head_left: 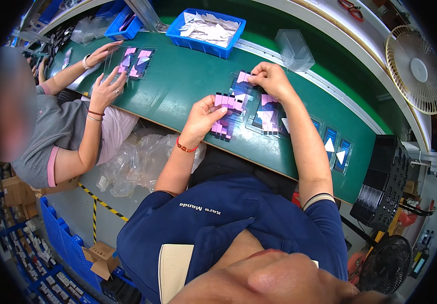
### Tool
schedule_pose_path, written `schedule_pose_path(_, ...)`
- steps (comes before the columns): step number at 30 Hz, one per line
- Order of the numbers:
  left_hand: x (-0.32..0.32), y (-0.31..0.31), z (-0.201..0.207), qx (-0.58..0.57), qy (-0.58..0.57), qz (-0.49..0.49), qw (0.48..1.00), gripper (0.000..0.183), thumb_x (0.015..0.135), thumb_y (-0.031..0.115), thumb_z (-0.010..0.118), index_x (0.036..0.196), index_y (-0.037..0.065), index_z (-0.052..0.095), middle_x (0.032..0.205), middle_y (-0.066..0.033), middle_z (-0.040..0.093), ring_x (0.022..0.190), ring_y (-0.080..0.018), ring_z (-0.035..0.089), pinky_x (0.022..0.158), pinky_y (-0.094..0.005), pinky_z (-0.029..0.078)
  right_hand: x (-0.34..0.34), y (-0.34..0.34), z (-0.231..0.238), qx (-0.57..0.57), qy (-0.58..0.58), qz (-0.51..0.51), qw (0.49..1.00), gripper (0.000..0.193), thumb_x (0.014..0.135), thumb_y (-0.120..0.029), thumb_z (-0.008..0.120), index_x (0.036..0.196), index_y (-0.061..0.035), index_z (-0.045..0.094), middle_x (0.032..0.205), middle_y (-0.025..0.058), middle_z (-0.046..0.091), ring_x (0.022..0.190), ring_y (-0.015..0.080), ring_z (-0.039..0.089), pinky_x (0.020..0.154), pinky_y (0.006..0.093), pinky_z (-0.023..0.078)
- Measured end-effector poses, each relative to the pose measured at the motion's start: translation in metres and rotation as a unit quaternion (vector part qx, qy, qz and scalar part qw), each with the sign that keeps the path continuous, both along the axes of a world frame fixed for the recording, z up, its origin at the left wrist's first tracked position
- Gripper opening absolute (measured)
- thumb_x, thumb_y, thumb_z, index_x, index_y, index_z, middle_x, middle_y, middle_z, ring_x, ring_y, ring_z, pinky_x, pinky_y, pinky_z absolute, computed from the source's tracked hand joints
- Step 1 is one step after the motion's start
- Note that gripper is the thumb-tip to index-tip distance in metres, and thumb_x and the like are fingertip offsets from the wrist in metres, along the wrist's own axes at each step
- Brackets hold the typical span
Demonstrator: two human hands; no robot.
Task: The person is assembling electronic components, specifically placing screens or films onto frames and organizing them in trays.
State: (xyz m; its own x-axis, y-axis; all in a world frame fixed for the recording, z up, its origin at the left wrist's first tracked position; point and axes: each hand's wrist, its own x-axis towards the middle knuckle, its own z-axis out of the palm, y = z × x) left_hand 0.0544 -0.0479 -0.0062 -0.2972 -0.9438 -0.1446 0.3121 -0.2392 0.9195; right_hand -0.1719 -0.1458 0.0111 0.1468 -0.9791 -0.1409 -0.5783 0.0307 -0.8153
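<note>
My left hand [202, 120] grips a strip of pink pieces with black tabs [230, 102] between thumb and fingers, above the bench. Its lower part, more pink and black pieces [221, 129], hangs near the bench's front edge. My right hand [273, 80] is closed in a pinch at a small pink piece [244, 77] at the far end of a clear tray that lies partly under the strip. Beneath my right forearm sits another clear tray with pink and dark blue pieces [267, 115]. To its right lie dark blue pieces with white triangles [341, 156] in clear trays.
A blue bin of white slips [206, 31] and a clear plastic box [295, 49] stand along the back of the green bench [178, 76]. At left, a co-worker's hands [108, 90] are at similar trays [136, 63]. A black slotted rack [383, 182] stands at the right end.
</note>
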Motion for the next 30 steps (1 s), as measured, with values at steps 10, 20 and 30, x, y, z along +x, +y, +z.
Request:
schedule_pose_path(10, 0.001, -0.003, 0.002, -0.011, 0.018, 0.014, 1.0, 0.02, 0.086, -0.002, 0.06, 0.106, -0.001, 0.057, 0.099, -0.0082, 0.065, 0.087, -0.0114, 0.062, 0.077, -0.0252, 0.052, 0.019, 0.011, 0.004, -0.09, 0.123, 0.043, 0.987, 0.025, 0.072, -0.025, 0.078, 0.084, -0.0076, 0.065, 0.066, 0.0015, 0.062, 0.064, 0.0125, 0.058, 0.075, 0.0334, 0.038)
schedule_pose_path(20, 0.002, -0.003, 0.004, 0.043, 0.003, -0.016, 0.999, 0.018, 0.087, -0.002, 0.059, 0.105, -0.001, 0.057, 0.099, -0.0082, 0.066, 0.088, -0.0102, 0.062, 0.078, -0.0241, 0.052, -0.028, 0.035, 0.032, -0.15, 0.255, 0.119, 0.948, 0.048, 0.058, -0.034, 0.082, 0.097, -0.0119, 0.067, 0.088, 0.0046, 0.064, 0.096, 0.0255, 0.053, 0.084, 0.0388, 0.032)
schedule_pose_path(30, 0.009, -0.005, 0.002, -0.007, 0.016, 0.013, 1.0, 0.017, 0.086, -0.003, 0.06, 0.103, 0.0, 0.058, 0.101, -0.0066, 0.065, 0.09, -0.011, 0.061, 0.081, -0.0257, 0.051, -0.042, 0.029, 0.022, -0.064, 0.209, 0.101, 0.971, 0.044, 0.059, -0.028, 0.084, 0.094, -0.0098, 0.066, 0.087, 0.0054, 0.063, 0.09, 0.0225, 0.055, 0.084, 0.0356, 0.033)
